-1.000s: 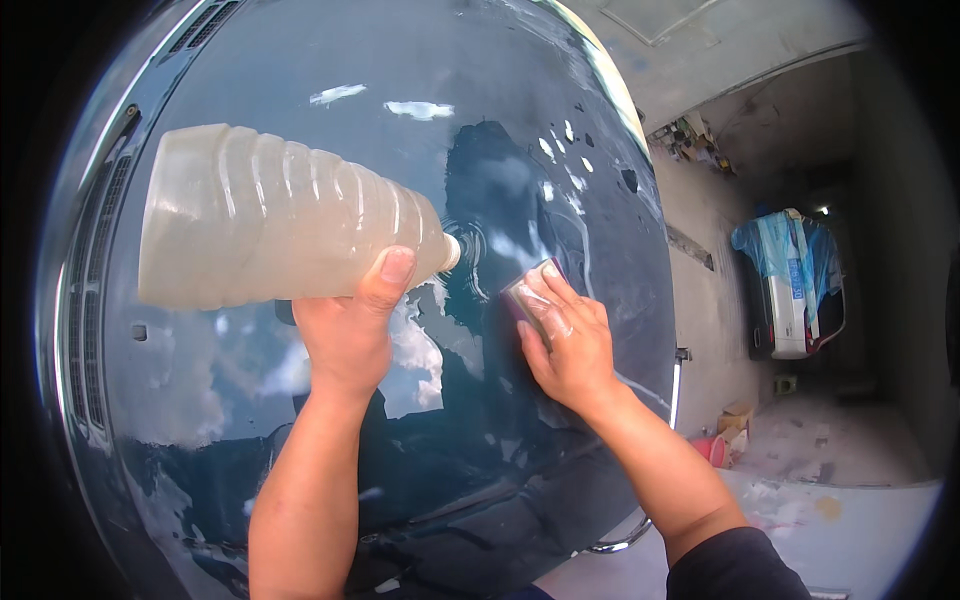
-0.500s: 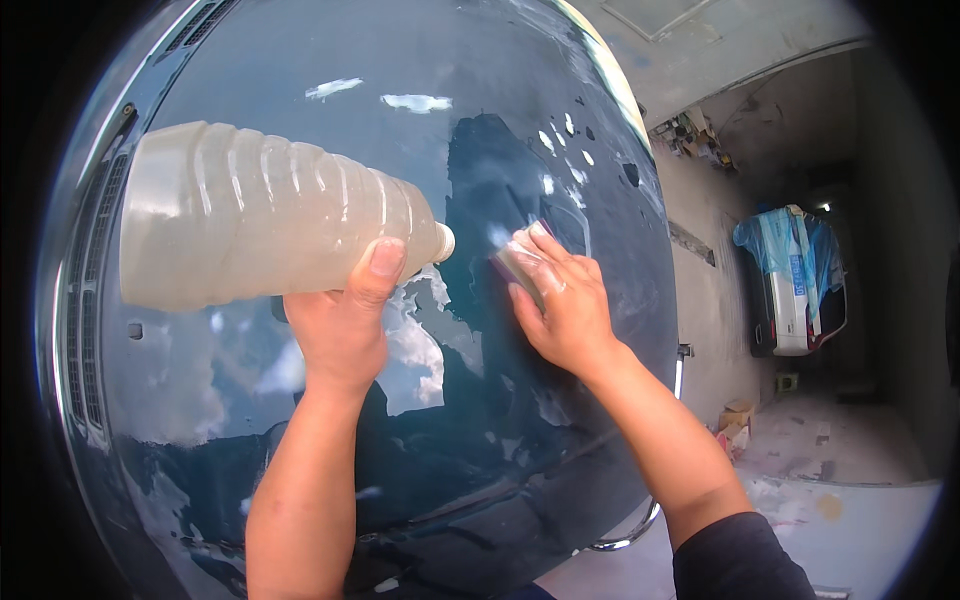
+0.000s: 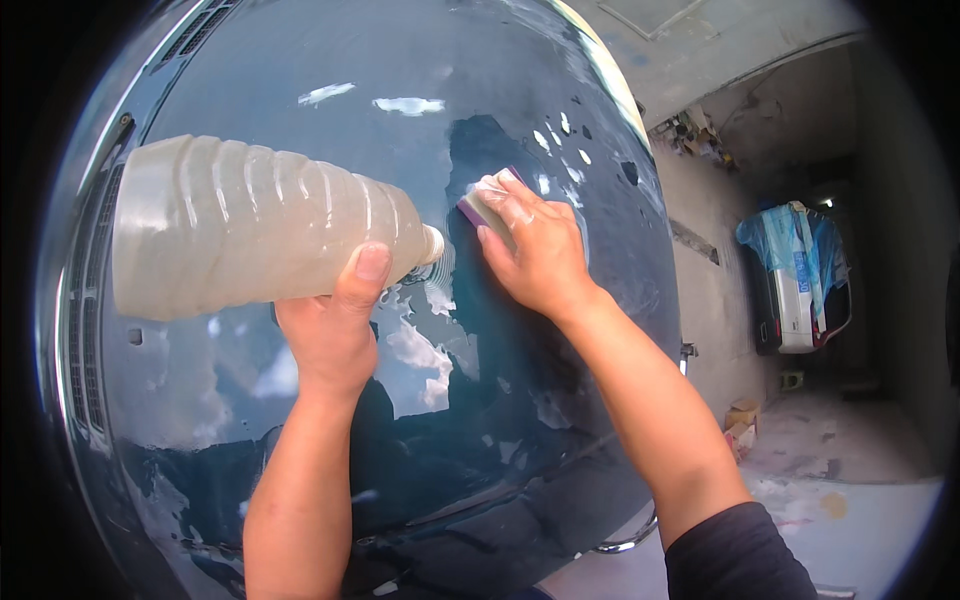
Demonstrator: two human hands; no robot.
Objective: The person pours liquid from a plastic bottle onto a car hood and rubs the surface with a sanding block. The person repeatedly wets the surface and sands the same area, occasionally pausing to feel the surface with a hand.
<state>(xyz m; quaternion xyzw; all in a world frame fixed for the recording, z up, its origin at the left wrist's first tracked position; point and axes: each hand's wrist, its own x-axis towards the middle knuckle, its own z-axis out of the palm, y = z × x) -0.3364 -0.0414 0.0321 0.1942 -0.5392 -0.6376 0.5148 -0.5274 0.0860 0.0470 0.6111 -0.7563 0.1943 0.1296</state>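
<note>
My left hand [image 3: 335,330] is wrapped round the neck end of a large cloudy plastic bottle [image 3: 250,225], which lies tilted sideways above a dark blue car hood [image 3: 240,400]. The bottle's mouth points right, and ripples spread in the water on the hood just beneath it. To the right of that mouth, my right hand [image 3: 535,245] presses a sanding block [image 3: 480,207], pale with a purple edge, flat against the wet hood. Its underside is hidden. White and dark bare patches [image 3: 565,150] show in the paint toward the right edge.
A vent grille [image 3: 88,330] runs along the hood's left side. On the right, beyond the hood's edge, stands another car [image 3: 800,290] partly draped in blue plastic. Cardboard boxes [image 3: 741,425] sit on the concrete floor near it, and clutter [image 3: 695,135] lies by the wall.
My right hand has slid the sanding block up and to the left over the hood. The bottle has shifted slightly left and down, and ripples now show under its mouth.
</note>
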